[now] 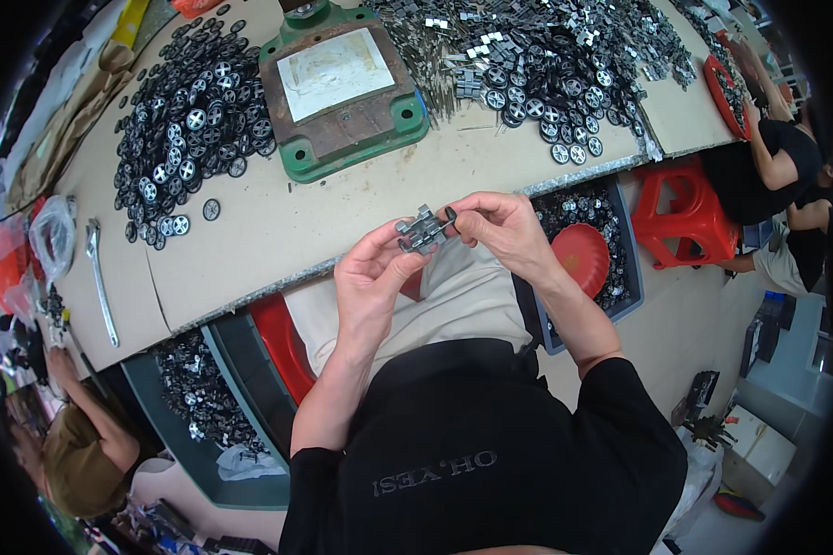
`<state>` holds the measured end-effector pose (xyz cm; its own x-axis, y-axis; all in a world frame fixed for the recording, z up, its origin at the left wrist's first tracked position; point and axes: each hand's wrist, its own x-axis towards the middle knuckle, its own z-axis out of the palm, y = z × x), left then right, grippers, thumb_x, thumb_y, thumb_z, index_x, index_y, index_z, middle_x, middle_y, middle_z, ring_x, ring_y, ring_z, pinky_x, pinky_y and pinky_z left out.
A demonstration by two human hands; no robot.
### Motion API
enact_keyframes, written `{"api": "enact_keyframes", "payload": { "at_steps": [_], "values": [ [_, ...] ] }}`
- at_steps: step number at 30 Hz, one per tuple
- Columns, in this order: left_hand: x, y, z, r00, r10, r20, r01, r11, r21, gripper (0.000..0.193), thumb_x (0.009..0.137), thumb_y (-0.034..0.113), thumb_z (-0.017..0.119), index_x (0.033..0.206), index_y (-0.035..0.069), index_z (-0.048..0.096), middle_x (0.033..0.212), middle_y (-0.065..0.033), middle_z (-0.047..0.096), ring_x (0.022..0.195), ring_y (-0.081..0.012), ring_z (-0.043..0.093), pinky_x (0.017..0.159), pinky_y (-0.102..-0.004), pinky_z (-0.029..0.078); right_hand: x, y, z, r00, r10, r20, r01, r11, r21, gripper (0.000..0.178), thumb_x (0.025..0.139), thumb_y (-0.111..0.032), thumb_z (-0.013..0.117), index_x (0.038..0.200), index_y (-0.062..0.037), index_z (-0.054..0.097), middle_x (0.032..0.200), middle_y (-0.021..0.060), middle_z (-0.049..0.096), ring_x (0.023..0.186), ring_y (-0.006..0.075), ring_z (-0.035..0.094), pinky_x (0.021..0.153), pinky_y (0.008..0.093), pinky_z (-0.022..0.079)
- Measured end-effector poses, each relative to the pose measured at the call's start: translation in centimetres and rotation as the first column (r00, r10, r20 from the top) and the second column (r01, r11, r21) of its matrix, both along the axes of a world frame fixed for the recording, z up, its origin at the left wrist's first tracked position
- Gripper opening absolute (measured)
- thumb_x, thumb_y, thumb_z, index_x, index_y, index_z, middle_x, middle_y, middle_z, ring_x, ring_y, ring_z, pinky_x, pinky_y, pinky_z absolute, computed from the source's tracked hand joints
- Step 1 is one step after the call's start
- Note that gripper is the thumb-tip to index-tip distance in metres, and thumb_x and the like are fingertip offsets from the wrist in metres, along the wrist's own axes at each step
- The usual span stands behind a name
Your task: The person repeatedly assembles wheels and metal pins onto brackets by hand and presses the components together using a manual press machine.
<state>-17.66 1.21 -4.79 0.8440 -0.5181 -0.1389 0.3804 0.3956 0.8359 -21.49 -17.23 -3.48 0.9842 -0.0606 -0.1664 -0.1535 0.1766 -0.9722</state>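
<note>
Over my lap, just off the table's near edge, my left hand (372, 265) grips a small grey plastic toy car chassis (423, 230) between thumb and fingers. A dark wheel sits at its lower left corner. My right hand (498, 229) pinches a small black wheel (450, 215) edge-on at the chassis's right side. Whether an axle joins the wheel to the chassis is too small to tell. On the table ahead lie a heap of black wheels with silver spokes (194, 120) at left and another wheel heap (565, 102) at right.
A green cast-iron press base (342, 92) stands mid-table, with thin metal axles (435, 79) and grey chassis parts (518, 42) behind it. A wrench (100, 277) lies at left. Below are a grey bin (631, 250) holding a red bowl (580, 262), and red stools (685, 213). Other people work at both sides.
</note>
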Motion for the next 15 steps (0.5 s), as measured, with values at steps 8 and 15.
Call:
{"api": "enact_keyframes", "payload": {
  "at_steps": [8,15],
  "values": [
    [0.0,-0.3,0.4,0.986,-0.027,-0.163,0.004,0.990,-0.141,0.037,0.080,-0.001,0.060,0.115,-0.002,0.049,0.104,-0.0128,0.060,0.088,-0.0192,0.061,0.078,-0.0279,0.050,0.2,1.2,0.6,0.997,-0.047,0.061,0.043,0.997,0.063,0.015,0.082,-0.011,0.063,0.090,0.0012,0.064,0.082,0.0020,0.062,0.068,0.0047,0.053,0.060,0.0193,0.042],
    [4.6,1.0,3.8,0.911,-0.226,0.346,0.105,0.936,0.336,0.034,0.073,0.003,0.069,0.105,0.001,0.059,0.093,-0.0054,0.062,0.075,-0.0092,0.055,0.068,-0.0238,0.046,3.2,0.1,4.8,0.919,0.296,0.258,-0.101,0.813,-0.574,0.013,0.075,-0.007,0.066,0.087,-0.0017,0.064,0.070,0.0026,0.058,0.060,0.0079,0.050,0.053,0.0254,0.040]
  ]
}}
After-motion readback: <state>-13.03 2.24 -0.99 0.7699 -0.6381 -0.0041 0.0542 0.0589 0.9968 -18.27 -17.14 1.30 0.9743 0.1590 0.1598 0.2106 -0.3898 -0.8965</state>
